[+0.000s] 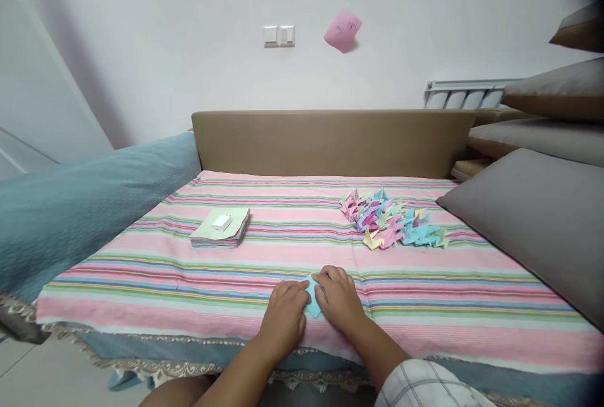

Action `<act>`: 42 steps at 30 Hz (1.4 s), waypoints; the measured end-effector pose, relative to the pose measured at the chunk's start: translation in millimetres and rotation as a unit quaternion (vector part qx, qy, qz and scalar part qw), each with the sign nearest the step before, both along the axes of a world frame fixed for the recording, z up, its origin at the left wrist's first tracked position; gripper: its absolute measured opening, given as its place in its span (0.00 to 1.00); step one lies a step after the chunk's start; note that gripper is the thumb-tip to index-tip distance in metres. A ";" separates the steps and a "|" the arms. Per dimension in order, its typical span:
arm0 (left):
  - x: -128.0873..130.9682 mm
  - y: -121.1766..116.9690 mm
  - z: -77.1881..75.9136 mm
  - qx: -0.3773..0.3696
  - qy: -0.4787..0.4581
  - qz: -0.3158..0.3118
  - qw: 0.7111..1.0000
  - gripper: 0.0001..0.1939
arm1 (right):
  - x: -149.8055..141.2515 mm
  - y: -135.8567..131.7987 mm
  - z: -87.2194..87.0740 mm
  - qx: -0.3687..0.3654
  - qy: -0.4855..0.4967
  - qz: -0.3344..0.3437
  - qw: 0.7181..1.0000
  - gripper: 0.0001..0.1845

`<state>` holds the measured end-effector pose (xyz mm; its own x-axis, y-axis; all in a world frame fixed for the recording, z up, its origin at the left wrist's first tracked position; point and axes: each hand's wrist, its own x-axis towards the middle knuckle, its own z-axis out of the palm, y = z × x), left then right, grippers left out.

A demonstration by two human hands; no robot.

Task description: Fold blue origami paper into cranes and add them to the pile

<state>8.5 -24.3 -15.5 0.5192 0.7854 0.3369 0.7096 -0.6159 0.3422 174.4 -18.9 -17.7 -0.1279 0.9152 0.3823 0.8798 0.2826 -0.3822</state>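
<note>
1. My left grip [284,314] is at the lower centre of the frame, fingers curled and bunched close together, their tips touching the left edge of a small light-blue paper [312,304]. I cannot tell whether I am pinching it or only pressing it.
2. My right grip [338,297] lies just beside it, slightly right of the frame's centre line, fingers together and tips on the paper's right side. Pinch or press, I cannot tell here either.
3. The light-blue paper sits between the two, low in the middle of the frame, over a striped cloth [189,306]; its lower end comes to a point, and my fingers partly cover it.
4. Left of centre in the frame, well apart from me, is a stack of coloured paper [207,231], pale green on top, bearing a small white block [221,223].
5. Right of centre is a cluster of folded paper pieces [391,224] in pink, blue, purple, yellow and green.
6. A grey cushion [533,224] leans at the right edge, and a pink note [343,31] is on the wall at upper centre.
</note>
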 end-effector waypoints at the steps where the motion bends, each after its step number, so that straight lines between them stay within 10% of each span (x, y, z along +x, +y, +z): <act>1: 0.3 0.3 0.7 -0.002 -0.004 0.002 1.000 0.20 | 0.3 0.2 0.0 0.002 0.006 0.001 1.000 0.14; 14: 22.3 12.8 17.0 -0.003 0.063 0.109 0.992 0.08 | 2.3 8.2 -8.2 0.015 0.052 -0.012 0.998 0.13; 42: -1.6 9.4 -8.8 0.028 -0.021 0.105 0.994 0.18 | 32.6 -14.6 -3.9 -0.021 0.013 -0.006 1.000 0.19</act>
<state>6.9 -14.9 -24.2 0.3298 0.8548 0.4006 0.8106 -0.4739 0.3440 206.9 -33.5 -21.6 -0.1078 0.9320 0.3461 0.8726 0.2555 -0.4163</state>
